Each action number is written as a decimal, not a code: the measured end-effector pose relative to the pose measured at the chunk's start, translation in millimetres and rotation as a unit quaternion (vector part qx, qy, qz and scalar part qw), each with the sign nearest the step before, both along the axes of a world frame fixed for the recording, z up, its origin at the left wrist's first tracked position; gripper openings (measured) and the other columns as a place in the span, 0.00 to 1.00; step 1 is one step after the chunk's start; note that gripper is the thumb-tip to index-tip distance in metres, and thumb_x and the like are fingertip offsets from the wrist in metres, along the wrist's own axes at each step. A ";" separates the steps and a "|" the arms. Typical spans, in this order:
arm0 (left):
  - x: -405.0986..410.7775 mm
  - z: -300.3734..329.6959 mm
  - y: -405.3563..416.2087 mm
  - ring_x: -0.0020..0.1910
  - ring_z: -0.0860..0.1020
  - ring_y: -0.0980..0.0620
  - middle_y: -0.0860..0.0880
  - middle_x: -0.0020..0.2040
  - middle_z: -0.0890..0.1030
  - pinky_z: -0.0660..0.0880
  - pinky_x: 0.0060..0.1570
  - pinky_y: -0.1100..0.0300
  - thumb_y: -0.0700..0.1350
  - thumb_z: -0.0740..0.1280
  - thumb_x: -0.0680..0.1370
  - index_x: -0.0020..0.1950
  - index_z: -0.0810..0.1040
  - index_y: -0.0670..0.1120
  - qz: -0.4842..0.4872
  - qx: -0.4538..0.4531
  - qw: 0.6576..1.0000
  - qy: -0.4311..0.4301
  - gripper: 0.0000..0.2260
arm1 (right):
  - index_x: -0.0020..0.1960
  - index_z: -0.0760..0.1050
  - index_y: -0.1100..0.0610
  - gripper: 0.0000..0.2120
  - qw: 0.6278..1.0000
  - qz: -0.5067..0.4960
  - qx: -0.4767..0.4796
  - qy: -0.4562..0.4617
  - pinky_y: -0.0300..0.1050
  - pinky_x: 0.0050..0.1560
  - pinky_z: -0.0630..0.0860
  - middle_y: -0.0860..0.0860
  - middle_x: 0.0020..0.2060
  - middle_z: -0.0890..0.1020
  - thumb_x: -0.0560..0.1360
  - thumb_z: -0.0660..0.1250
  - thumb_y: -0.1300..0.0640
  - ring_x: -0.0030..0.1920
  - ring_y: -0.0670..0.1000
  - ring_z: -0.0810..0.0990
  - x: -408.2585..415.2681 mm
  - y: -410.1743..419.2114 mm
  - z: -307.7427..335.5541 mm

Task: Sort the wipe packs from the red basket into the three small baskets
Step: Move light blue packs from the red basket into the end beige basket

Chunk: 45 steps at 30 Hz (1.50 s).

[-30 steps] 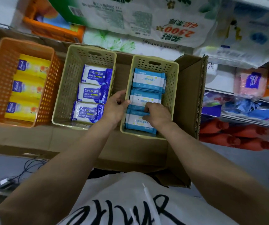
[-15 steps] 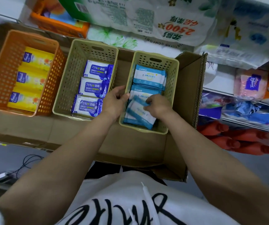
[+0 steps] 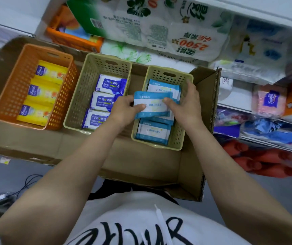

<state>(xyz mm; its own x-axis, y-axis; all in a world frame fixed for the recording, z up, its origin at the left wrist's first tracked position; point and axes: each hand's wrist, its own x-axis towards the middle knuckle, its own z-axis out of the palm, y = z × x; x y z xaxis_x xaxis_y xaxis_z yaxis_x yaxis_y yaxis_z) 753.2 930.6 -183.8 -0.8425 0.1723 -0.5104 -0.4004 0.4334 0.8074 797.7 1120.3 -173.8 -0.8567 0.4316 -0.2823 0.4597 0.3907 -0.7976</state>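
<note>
Cardboard box [image 3: 81,145], both hands [image 3: 124,110] gripping teal pack [image 3: 152,105]

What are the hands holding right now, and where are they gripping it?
Both hands hold one light-blue wipe pack above the right beige basket: the left hand pinches its left end, the right hand its right end.

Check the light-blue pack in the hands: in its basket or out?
Out. Both hands, left and right, hold the pack lifted above the packs lying in the right basket.
</note>
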 end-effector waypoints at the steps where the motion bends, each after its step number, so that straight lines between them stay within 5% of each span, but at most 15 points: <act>1: -1.1 -1.4 -3.7 0.53 0.82 0.48 0.46 0.53 0.84 0.78 0.58 0.47 0.42 0.72 0.76 0.59 0.81 0.44 -0.024 -0.004 1.000 -0.015 0.12 | 0.75 0.64 0.49 0.35 0.998 0.068 0.009 0.000 0.45 0.67 0.69 0.49 0.68 0.71 0.72 0.75 0.51 0.68 0.47 0.70 -1.6 4.1 2.3; 4: -0.6 -6.6 -7.9 0.52 0.83 0.51 0.49 0.51 0.85 0.78 0.58 0.47 0.43 0.72 0.76 0.55 0.82 0.48 -0.046 0.020 0.998 -0.045 0.08 | 0.65 0.76 0.50 0.22 0.970 0.222 -0.011 -0.104 0.46 0.62 0.75 0.46 0.59 0.78 0.72 0.76 0.52 0.61 0.48 0.76 -7.8 13.3 0.0; 9: 2.5 -22.0 -10.8 0.56 0.79 0.49 0.47 0.55 0.81 0.74 0.62 0.51 0.45 0.71 0.77 0.67 0.76 0.45 -0.024 -0.085 0.995 0.042 0.18 | 0.62 0.79 0.56 0.19 0.981 0.149 0.064 -0.105 0.41 0.54 0.74 0.51 0.57 0.81 0.73 0.75 0.51 0.54 0.47 0.77 -9.1 17.6 -23.0; 13: 2.4 -29.6 -8.5 0.63 0.76 0.49 0.46 0.63 0.79 0.71 0.64 0.57 0.46 0.68 0.79 0.74 0.69 0.46 -0.057 -0.096 0.993 0.041 0.24 | 0.64 0.78 0.55 0.19 0.945 0.235 0.113 -0.195 0.45 0.53 0.75 0.52 0.60 0.80 0.76 0.71 0.50 0.56 0.51 0.78 -7.9 5.4 -45.6; 17: 2.1 -35.4 1.4 0.66 0.74 0.49 0.45 0.67 0.77 0.69 0.56 0.63 0.42 0.66 0.80 0.74 0.68 0.47 -0.072 -0.087 0.993 0.018 0.22 | 0.67 0.76 0.55 0.19 0.888 0.318 0.177 -0.282 0.42 0.48 0.70 0.53 0.62 0.79 0.78 0.69 0.50 0.58 0.54 0.78 -1.5 -12.7 -65.5; 20: 3.7 -41.1 3.8 0.66 0.74 0.48 0.45 0.66 0.77 0.72 0.53 0.62 0.41 0.65 0.81 0.73 0.69 0.48 -0.059 -0.063 0.996 0.007 0.20 | 0.66 0.77 0.55 0.17 0.892 0.289 0.197 -0.286 0.44 0.51 0.75 0.55 0.60 0.79 0.78 0.68 0.53 0.59 0.55 0.78 4.7 -15.9 -75.9; 26: 10.4 -48.0 1.6 0.60 0.74 0.53 0.50 0.66 0.76 0.73 0.30 0.74 0.44 0.63 0.82 0.72 0.70 0.55 0.017 0.025 0.998 -0.046 0.18 | 0.66 0.74 0.53 0.19 0.905 0.280 0.241 -0.213 0.48 0.57 0.73 0.54 0.59 0.77 0.76 0.71 0.53 0.63 0.55 0.71 14.3 -19.0 -87.3; 36: 16.0 -52.1 4.3 0.57 0.74 0.54 0.48 0.66 0.76 0.73 0.34 0.73 0.44 0.62 0.83 0.72 0.71 0.53 0.039 0.007 0.999 -0.027 0.17 | 0.68 0.69 0.57 0.25 0.889 0.288 0.308 -0.181 0.50 0.61 0.72 0.55 0.63 0.73 0.76 0.71 0.50 0.66 0.56 0.66 22.7 -24.5 -86.5; 41: 21.4 -33.4 -2.7 0.69 0.71 0.47 0.46 0.71 0.73 0.71 0.60 0.57 0.47 0.63 0.82 0.75 0.67 0.49 0.018 -0.063 0.998 -0.005 0.21 | 0.67 0.70 0.56 0.24 0.889 0.306 0.284 -0.187 0.50 0.62 0.71 0.56 0.62 0.74 0.76 0.69 0.46 0.65 0.56 0.68 12.9 -20.2 -71.0; 45: 15.6 2.9 -25.3 0.64 0.75 0.49 0.47 0.64 0.78 0.71 0.62 0.55 0.48 0.66 0.80 0.72 0.71 0.47 0.007 -0.092 0.993 0.067 0.20 | 0.67 0.73 0.55 0.22 0.891 0.321 0.261 -0.188 0.48 0.59 0.73 0.55 0.64 0.77 0.79 0.65 0.44 0.65 0.56 0.73 -12.5 -16.4 -30.1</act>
<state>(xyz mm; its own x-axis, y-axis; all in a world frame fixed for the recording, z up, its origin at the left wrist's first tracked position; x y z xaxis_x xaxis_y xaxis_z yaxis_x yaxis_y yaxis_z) 768.8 905.3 -180.9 -0.9069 0.0746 -0.4147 -0.3009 0.5741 0.7615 785.2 1103.9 -203.9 -0.8619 0.0433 -0.5053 0.2037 0.9420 -0.2667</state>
